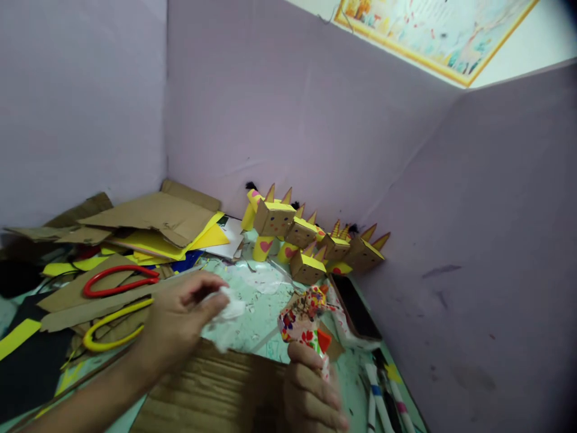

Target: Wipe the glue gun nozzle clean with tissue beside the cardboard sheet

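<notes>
A left hand (186, 311) is pinching a white wisp (234, 307), likely light, soft, tearable, best held by an edge. The right hand (312, 385) is overlapping a floral-patterned object (304, 325), its grip unclear.

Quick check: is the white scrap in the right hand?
No, the left hand holds the white scrap, while the right hand holds the flower-patterned piece.

The left forearm (112, 390) slants in from the lower left, its left grip (180, 310) held with thumb and index finger bent toward each other. The right grip (311, 388) sits lower, slightly blurred, fingers curled and stacked one below another.
</notes>
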Available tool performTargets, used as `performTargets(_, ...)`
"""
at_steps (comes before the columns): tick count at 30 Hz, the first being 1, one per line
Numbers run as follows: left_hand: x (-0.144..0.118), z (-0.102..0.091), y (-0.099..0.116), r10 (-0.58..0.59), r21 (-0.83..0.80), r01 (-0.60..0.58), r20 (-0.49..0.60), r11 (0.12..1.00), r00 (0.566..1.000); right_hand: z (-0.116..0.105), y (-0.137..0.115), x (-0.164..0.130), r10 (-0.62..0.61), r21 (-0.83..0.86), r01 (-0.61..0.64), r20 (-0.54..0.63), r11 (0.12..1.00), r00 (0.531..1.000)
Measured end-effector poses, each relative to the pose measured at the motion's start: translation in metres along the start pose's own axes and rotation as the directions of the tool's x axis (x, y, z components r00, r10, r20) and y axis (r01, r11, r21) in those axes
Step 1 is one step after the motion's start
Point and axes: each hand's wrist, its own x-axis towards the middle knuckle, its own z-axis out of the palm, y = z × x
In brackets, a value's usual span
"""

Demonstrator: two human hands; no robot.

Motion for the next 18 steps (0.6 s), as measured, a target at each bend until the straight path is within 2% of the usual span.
performTargets(2,0.002,0.024,0.029,0.083,-0.137,-0.093,-0.078,0.986,0.994,0.003,0.004,0.004,0.061,-0.059,-0.065,-0.071,0.996,0.996)
performTargets(3,0.003,0.037,0.041,0.093,-0.137,-0.103,-0.077,0.985,0.993,0.004,0.006,0.006,0.072,-0.088,-0.08,-0.093,0.993,0.993)
performTargets(5,0.003,0.06,0.055,0.04,-0.076,-0.043,-0.039,0.996,0.998,0.008,0.009,0.006,0.08,-0.146,-0.098,-0.122,0.984,0.989)
performTargets(8,-0.001,0.081,0.056,-0.087,-0.041,0.087,-0.005,0.995,0.996,0.01,0.012,-0.001,0.078,-0.248,-0.13,-0.209,0.96,0.975)
performTargets(10,-0.006,0.085,0.053,-0.105,-0.037,0.104,-0.009,0.994,0.994,0.009,0.013,-0.007,0.074,-0.308,-0.166,-0.291,0.937,0.954)
performTargets(11,-0.009,0.085,0.052,-0.096,-0.031,0.096,-0.015,0.995,0.995,0.008,0.014,-0.009,0.081,-0.331,-0.181,-0.295,0.926,0.952)
performTargets(18,-0.022,0.082,0.047,0.053,0.06,-0.048,-0.082,0.997,0.995,0.008,0.022,0.002,0.161,-0.277,-0.181,-0.093,0.944,0.983)
